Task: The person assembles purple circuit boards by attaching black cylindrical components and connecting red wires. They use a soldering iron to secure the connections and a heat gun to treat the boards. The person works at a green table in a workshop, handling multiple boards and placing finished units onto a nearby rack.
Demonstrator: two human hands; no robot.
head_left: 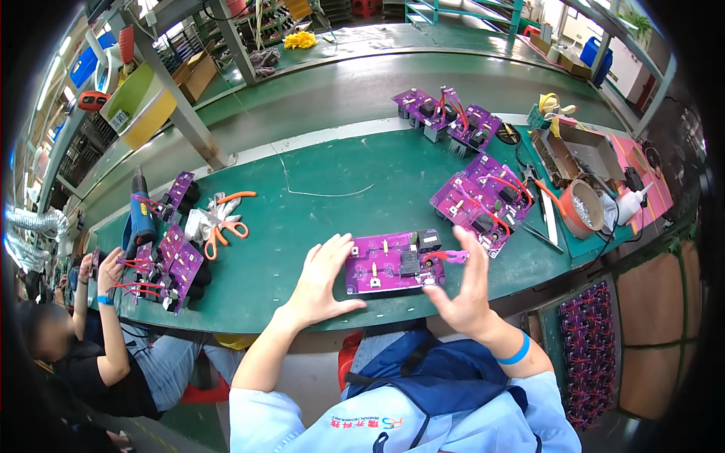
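A purple circuit board (387, 263) lies on the green bench top in front of me, with black parts and red and pink wires at its right end. At its left edge rests my left hand (319, 281), its fingers stretched out and the thumb spread away. My right hand (470, 291) is beside the right end, thumb and fingers apart, close to the wire ends (455, 257). Whether the fingertips touch those wires is unclear. Just beyond my right hand lies another purple board (483, 202) with red wires, and farther back are more wired boards (474, 124).
To the left are orange-handled scissors (226, 226), a white glove (202, 225), a blue heat gun (140, 211) and several boards (178, 260) near a co-worker (102, 347). On the right stand an orange pot (580, 208) and a cardboard box (581, 151). A board-filled tray (589, 355) sits lower right.
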